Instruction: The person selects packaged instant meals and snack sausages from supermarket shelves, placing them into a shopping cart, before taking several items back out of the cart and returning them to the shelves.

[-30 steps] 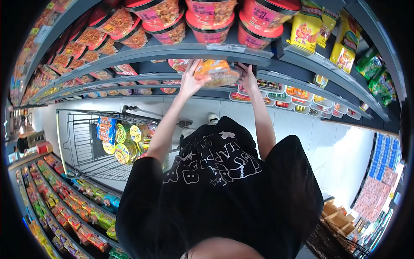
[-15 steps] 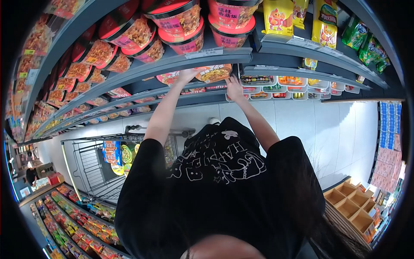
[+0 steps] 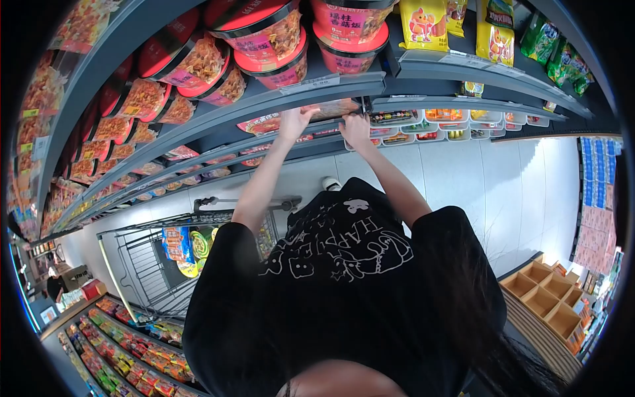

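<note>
A food box [image 3: 335,108] sits on the shelf under the red-lidded tubs, its top partly hidden by the shelf edge above. My left hand [image 3: 296,123] grips the box's left end, thumb and fingers closed on it. At its right front corner my right hand [image 3: 356,130] has bent fingers closed on the edge. Just left of my left hand lies another package with a red and pink print [image 3: 261,124]. Beside my right hand stand clear trays of small packaged goods [image 3: 395,119].
Red-lidded tubs [image 3: 276,49] fill the shelf above my hands, with yellow snack bags [image 3: 423,25] to their right. A shopping cart [image 3: 142,261] holding a blue-and-orange pack [image 3: 177,245] stands at lower left. A wooden compartment display [image 3: 542,298] is at lower right.
The box has tilted or slid back under the upper shelf, so its printed top barely shows. Both hands have stayed at it, the left shifting slightly right. The view has turned slightly.
</note>
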`<state>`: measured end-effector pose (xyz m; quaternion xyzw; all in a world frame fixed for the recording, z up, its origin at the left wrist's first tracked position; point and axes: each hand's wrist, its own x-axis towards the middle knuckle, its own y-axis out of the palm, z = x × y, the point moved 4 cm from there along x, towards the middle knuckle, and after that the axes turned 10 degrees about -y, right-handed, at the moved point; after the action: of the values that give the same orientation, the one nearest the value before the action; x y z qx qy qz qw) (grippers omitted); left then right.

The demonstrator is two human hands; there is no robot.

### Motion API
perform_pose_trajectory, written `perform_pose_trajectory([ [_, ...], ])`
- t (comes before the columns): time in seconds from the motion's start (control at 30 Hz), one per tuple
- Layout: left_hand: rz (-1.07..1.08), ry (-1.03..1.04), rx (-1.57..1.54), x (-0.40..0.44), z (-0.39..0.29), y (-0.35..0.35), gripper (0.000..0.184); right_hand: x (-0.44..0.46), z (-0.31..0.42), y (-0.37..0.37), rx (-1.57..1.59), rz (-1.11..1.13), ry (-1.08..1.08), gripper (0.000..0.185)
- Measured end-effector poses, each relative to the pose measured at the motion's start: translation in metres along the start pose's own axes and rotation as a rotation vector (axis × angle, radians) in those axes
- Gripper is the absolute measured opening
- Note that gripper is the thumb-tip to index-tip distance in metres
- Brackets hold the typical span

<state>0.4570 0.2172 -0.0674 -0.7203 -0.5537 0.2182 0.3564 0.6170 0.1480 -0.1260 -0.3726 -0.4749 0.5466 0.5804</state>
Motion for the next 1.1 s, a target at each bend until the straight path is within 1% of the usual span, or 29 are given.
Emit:
perform_pose_trajectory([
  [0.03, 0.004, 0.002, -0.001, -0.002, -0.001, 0.005, 0.034, 0.006, -0.006, 0.006, 0.006, 0.006, 0.03, 0.016],
  [0.1, -0.19, 0.14, -0.027, -0.01, -0.004, 0.01, 0.032, 0.009, -0.008, 0.009, -0.012, -0.013, 0.061, 0.014],
  [0.13, -0.083, 0.041, -0.012, -0.002, 0.005, 0.014, 0.031, 0.005, -0.01, -0.003, 0.114, -0.078, 0.173, 0.013],
  [0.17, -0.084, 0.042, -0.015, -0.001, 0.009, 0.016, 0.031, 0.002, -0.01, -0.013, 0.24, -0.143, 0.285, 0.012],
  [0.2, -0.029, 0.013, -0.008, 0.002, 0.002, 0.011, 0.03, 0.0, -0.011, -0.018, 0.236, -0.143, 0.283, 0.012],
  [0.23, 0.026, -0.017, 0.0, 0.004, -0.003, 0.007, 0.029, -0.003, -0.016, -0.026, 0.398, -0.295, 0.258, 0.014],
  [0.27, 0.023, -0.016, -0.003, 0.006, -0.01, 0.0, 0.029, -0.006, -0.018, -0.032, 0.56, -0.447, 0.229, 0.019],
  [0.3, 0.047, -0.008, 0.032, 0.009, -0.015, -0.003, 0.029, -0.006, -0.014, -0.038, 0.557, -0.447, 0.227, 0.019],
  [0.37, 0.068, 0.001, 0.064, 0.009, -0.017, -0.004, 0.028, -0.007, 0.007, -0.061, 0.58, -0.53, 0.149, 0.032],
  [0.4, 0.093, -0.028, 0.057, 0.007, -0.014, -0.003, 0.028, -0.008, 0.017, -0.07, 0.46, -0.515, 0.131, 0.046],
  [0.43, 0.118, -0.056, 0.05, 0.007, -0.013, -0.004, 0.029, -0.007, 0.022, -0.084, 0.457, -0.515, 0.128, 0.046],
  [0.47, 0.194, -0.099, 0.058, 0.008, -0.013, -0.002, 0.031, -0.002, 0.028, -0.097, 0.346, -0.458, 0.074, 0.043],
  [0.5, 0.192, -0.099, 0.054, 0.012, -0.009, 0.004, 0.031, 0.004, 0.031, -0.104, 0.235, -0.4, 0.02, 0.041],
  [0.53, 0.056, 0.036, 0.044, 0.016, -0.008, 0.007, 0.033, 0.014, 0.029, -0.099, 0.18, -0.466, -0.139, 0.03],
  [0.57, -0.081, 0.169, 0.033, 0.019, -0.007, 0.008, 0.035, 0.028, 0.021, -0.088, 0.178, -0.467, -0.137, 0.03],
  [0.6, 0.004, 0.154, 0.13, 0.022, -0.007, 0.009, 0.037, 0.041, 0.013, -0.072, 0.165, -0.408, -0.15, 0.024],
  [0.63, 0.005, 0.148, 0.126, 0.025, -0.006, 0.006, 0.037, 0.051, 0.011, -0.069, 0.151, -0.35, -0.162, 0.018],
  [0.67, 0.065, 0.057, -0.039, 0.029, -0.001, 0.002, 0.035, 0.057, 0.012, -0.073, 0.13, -0.461, -0.255, 0.016],
  [0.7, 0.125, -0.034, -0.205, 0.031, 0.006, 0.002, 0.034, 0.062, 0.016, -0.071, 0.129, -0.455, -0.257, 0.016],
  [0.73, 0.074, 0.044, -0.205, 0.03, 0.008, -0.001, 0.03, 0.066, 0.018, -0.067, 0.129, -0.442, -0.214, 0.016],
  [0.77, 0.073, 0.038, -0.209, 0.03, 0.011, 0.001, 0.03, 0.067, 0.019, -0.064, 0.128, -0.429, -0.172, 0.016],
  [0.83, 0.108, 0.139, -0.679, 0.026, 0.012, 0.001, 0.029, 0.068, 0.016, -0.059, 0.097, -0.424, -0.21, 0.015],
  [0.9, 0.087, 0.096, -0.532, 0.021, 0.023, 0.01, 0.03, 0.066, 0.02, -0.052, 0.053, -0.415, -0.311, 0.014],
  [0.93, 0.158, -0.07, -0.33, 0.014, 0.021, 0.013, 0.039, 0.067, 0.017, -0.046, 0.114, -0.268, -0.217, 0.014],
  [0.97, 0.219, -0.234, -0.126, 0.008, 0.019, 0.011, 0.047, 0.064, 0.02, -0.047, 0.121, -0.265, -0.244, 0.014],
  [1.0, 0.19, -0.254, -0.129, -0.004, 0.012, 0.007, 0.047, 0.055, 0.022, -0.046, 0.132, -0.247, -0.253, 0.016],
  [1.03, -0.064, -0.142, -0.209, -0.022, 0.002, -0.006, 0.049, 0.046, 0.024, -0.046, 0.142, -0.23, -0.262, 0.02],
  [1.07, -0.323, -0.044, -0.276, -0.05, -0.002, -0.021, 0.052, 0.032, 0.029, -0.054, 0.165, -0.315, -0.24, 0.026],
  [1.1, -0.36, -0.037, -0.294, -0.074, 0.002, -0.025, 0.061, 0.017, 0.036, -0.064, 0.191, -0.398, -0.216, 0.033],
])
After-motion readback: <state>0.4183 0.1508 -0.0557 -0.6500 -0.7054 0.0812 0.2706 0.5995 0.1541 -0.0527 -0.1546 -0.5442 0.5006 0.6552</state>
